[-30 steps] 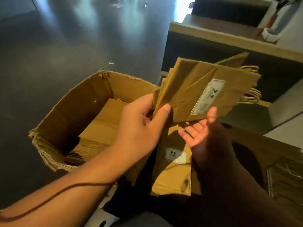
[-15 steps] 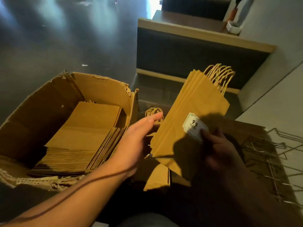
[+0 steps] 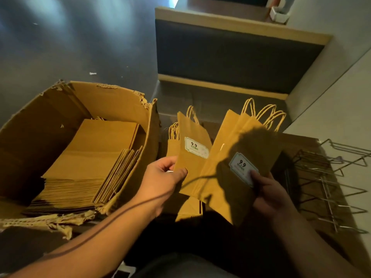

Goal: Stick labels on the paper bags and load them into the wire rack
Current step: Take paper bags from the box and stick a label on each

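The fanned bundle of paper bags [image 3: 239, 161] stands nearly upright in front of the person, long axis running near to far and tilted slightly right, twisted handles at the far end; its front label [image 3: 243, 168] reads 9.9; the right hand [image 3: 269, 194] grips the bundle's near right edge, thumb pressed on that label. Just left, a single labelled bag [image 3: 192, 153] also points handles-far, overlapped by the bundle at its right edge; the left hand [image 3: 163, 177] pinches its near left corner. The torn cardboard box [image 3: 50, 121] on the left holds a flat stack of unlabelled bags [image 3: 96, 155]; the wire rack [image 3: 329, 181] lies to the right. Half a second ago the left hand was open beside the bundle; it now holds the separate bag.
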Demonstrator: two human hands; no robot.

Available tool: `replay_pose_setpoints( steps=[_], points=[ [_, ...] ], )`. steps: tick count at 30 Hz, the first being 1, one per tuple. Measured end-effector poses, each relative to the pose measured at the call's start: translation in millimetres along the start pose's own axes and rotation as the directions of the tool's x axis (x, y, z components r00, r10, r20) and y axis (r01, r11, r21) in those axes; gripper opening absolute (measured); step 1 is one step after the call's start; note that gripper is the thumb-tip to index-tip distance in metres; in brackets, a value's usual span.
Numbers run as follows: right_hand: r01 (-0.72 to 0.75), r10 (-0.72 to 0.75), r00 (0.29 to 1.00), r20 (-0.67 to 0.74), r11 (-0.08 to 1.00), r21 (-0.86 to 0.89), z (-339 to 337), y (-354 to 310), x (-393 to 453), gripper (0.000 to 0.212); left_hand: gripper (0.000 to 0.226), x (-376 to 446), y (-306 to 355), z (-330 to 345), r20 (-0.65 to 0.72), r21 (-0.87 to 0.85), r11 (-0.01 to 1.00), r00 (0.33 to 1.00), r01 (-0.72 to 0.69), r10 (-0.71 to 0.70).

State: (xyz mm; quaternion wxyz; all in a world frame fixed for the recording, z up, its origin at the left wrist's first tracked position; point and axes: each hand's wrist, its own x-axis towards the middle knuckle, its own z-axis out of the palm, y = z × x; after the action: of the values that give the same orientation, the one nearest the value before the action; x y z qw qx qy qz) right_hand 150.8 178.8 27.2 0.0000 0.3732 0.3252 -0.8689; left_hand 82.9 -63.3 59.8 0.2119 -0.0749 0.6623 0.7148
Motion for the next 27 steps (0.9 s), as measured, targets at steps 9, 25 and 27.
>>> replay_pose_setpoints(
  steps=[9, 25, 27],
  points=[
    [0.005, -0.005, 1.000, -0.002, 0.997, 0.076, -1, 5, 8, 0.047, 0.029, 7, -6, -24, -0.095, 0.323, 0.895, 0.930, -0.309, 0.355],
    [-0.024, 0.025, 1.000, -0.005, 0.997, 0.071, -7, 12, 12, 0.051, 0.021, 41, -87, -9, 0.266, 0.773, 0.623, 0.952, -0.117, -0.151],
    [-0.029, 0.029, 1.000, -0.005, 0.998, 0.051, -6, 13, 11, 0.047, 0.015, 43, -88, -10, 0.220, 0.615, 0.788, 0.961, -0.003, -0.168]
  ],
)
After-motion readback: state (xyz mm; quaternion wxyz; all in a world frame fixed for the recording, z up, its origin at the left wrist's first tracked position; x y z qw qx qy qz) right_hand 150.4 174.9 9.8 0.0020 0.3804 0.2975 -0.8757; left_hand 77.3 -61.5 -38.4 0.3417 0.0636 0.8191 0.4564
